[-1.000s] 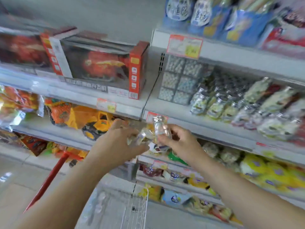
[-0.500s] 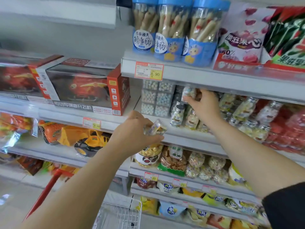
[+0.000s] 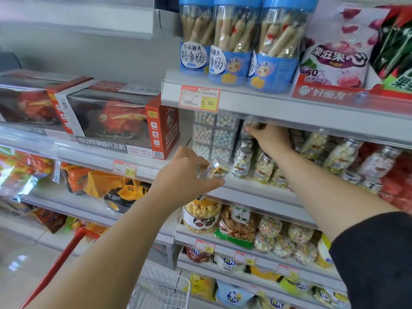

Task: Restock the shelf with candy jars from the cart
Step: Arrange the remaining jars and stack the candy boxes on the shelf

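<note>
jar (image 3: 213,170) gripped tilted in left hand (image 3: 185,181) (right hand (image 3: 270,138) grips another jar (image 3: 249,126) inside shelf (image 3: 256,195)).

Got candy jars (image 3: 264,169) on the middle shelf (image 3: 256,194), toy boxes (image 3: 111,121) left of them. Tall tubs (image 3: 236,41) one shelf up, cart (image 3: 165,281) down below.

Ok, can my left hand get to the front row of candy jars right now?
Probably yes: the left hand, gripping a jar, is just left of the front row with nothing between.

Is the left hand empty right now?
No, the left hand grips a small candy jar, held tilted in its fingers.
</note>
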`<move>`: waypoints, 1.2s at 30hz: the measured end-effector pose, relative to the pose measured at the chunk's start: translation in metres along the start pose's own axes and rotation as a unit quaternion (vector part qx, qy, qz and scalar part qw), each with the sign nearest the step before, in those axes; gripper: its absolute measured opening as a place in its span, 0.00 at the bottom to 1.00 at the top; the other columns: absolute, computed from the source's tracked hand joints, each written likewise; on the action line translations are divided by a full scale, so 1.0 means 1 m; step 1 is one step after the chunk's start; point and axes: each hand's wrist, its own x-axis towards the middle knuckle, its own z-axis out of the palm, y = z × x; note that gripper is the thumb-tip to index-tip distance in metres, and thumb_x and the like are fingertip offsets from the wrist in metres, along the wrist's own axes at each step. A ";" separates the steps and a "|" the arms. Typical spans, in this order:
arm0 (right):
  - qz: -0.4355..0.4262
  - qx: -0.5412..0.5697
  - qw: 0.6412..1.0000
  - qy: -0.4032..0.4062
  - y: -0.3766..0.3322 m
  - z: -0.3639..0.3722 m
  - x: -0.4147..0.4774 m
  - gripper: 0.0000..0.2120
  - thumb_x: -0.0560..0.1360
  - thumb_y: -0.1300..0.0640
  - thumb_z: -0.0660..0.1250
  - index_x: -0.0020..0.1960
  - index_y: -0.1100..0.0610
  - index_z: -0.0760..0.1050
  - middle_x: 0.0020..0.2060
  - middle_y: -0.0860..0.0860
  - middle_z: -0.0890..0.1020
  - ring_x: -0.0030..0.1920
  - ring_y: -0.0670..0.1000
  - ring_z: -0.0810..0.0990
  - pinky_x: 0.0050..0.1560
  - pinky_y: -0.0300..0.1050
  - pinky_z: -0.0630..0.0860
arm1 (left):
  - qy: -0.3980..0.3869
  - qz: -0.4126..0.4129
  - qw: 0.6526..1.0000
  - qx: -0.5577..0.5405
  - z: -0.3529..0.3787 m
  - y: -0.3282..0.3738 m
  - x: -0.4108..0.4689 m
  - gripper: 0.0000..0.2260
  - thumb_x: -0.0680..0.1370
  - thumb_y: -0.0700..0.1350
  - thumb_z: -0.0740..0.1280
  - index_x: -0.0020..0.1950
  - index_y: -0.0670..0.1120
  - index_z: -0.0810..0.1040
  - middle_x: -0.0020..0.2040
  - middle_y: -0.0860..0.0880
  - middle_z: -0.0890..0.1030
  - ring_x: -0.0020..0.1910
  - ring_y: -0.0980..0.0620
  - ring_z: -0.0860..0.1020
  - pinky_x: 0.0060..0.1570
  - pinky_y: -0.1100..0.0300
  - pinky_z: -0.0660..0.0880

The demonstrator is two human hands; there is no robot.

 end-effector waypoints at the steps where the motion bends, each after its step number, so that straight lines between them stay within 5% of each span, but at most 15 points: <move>1: -0.007 0.002 1.000 0.000 0.001 0.001 0.002 0.22 0.73 0.42 0.72 0.58 0.57 0.75 0.53 0.55 0.80 0.54 0.57 0.78 0.54 0.49 0.73 | 0.001 0.000 1.000 -0.001 0.001 0.001 0.002 0.32 0.70 0.68 0.70 0.68 0.51 0.75 0.64 0.55 0.66 0.52 0.55 0.77 0.57 0.51 0.77; 14: -0.027 0.026 0.999 0.002 0.001 0.006 0.004 0.17 0.78 0.48 0.68 0.61 0.57 0.74 0.48 0.51 0.74 0.44 0.49 0.69 0.47 0.41 0.62 | -0.006 -0.007 1.000 -0.003 0.005 0.002 0.012 0.33 0.70 0.69 0.69 0.68 0.51 0.76 0.64 0.54 0.66 0.53 0.55 0.76 0.57 0.51 0.77; 18: -0.048 0.043 0.998 0.009 0.004 0.003 0.005 0.24 0.74 0.44 0.72 0.65 0.55 0.73 0.59 0.51 0.78 0.58 0.53 0.75 0.55 0.42 0.67 | 0.001 -0.013 1.000 -0.009 0.003 0.000 0.012 0.32 0.70 0.68 0.69 0.67 0.50 0.76 0.64 0.54 0.66 0.53 0.54 0.77 0.57 0.50 0.77; 21: -0.047 0.033 0.998 0.006 0.011 -0.004 -0.001 0.27 0.70 0.35 0.69 0.61 0.51 0.76 0.56 0.49 0.81 0.57 0.53 0.79 0.57 0.47 0.75 | 0.005 -0.017 1.000 -0.007 0.004 -0.002 0.013 0.33 0.70 0.69 0.69 0.67 0.50 0.76 0.64 0.54 0.66 0.53 0.54 0.76 0.57 0.50 0.77; 25: -0.116 0.056 0.992 0.012 0.011 -0.022 -0.047 0.12 0.75 0.48 0.71 0.55 0.52 0.77 0.47 0.44 0.80 0.49 0.43 0.79 0.52 0.41 0.76 | 0.011 -0.017 1.000 0.002 0.008 -0.001 0.012 0.32 0.70 0.70 0.69 0.67 0.52 0.76 0.65 0.55 0.65 0.51 0.55 0.77 0.54 0.52 0.78; 27: -0.172 0.088 0.980 -0.045 0.004 -0.032 -0.080 0.10 0.76 0.52 0.70 0.57 0.51 0.77 0.46 0.40 0.80 0.47 0.36 0.78 0.49 0.30 0.73 | 0.010 -0.008 0.999 0.031 0.012 0.003 0.010 0.31 0.70 0.70 0.69 0.66 0.53 0.77 0.65 0.55 0.65 0.49 0.54 0.78 0.50 0.53 0.78; 31: -0.151 0.082 0.952 -0.253 -0.005 -0.034 -0.111 0.26 0.71 0.39 0.72 0.66 0.44 0.72 0.54 0.36 0.77 0.49 0.37 0.79 0.50 0.35 0.76 | 0.010 0.029 0.995 0.095 0.018 0.015 0.007 0.25 0.70 0.70 0.67 0.60 0.57 0.78 0.65 0.55 0.64 0.45 0.53 0.79 0.45 0.56 0.78; 36: -0.149 0.044 0.945 -0.289 -0.006 -0.031 -0.111 0.22 0.67 0.39 0.76 0.59 0.41 0.76 0.53 0.36 0.78 0.52 0.38 0.77 0.53 0.39 0.73 | 0.002 0.061 0.991 0.123 0.021 0.024 0.003 0.25 0.71 0.69 0.68 0.62 0.58 0.77 0.65 0.56 0.63 0.46 0.53 0.78 0.45 0.58 0.76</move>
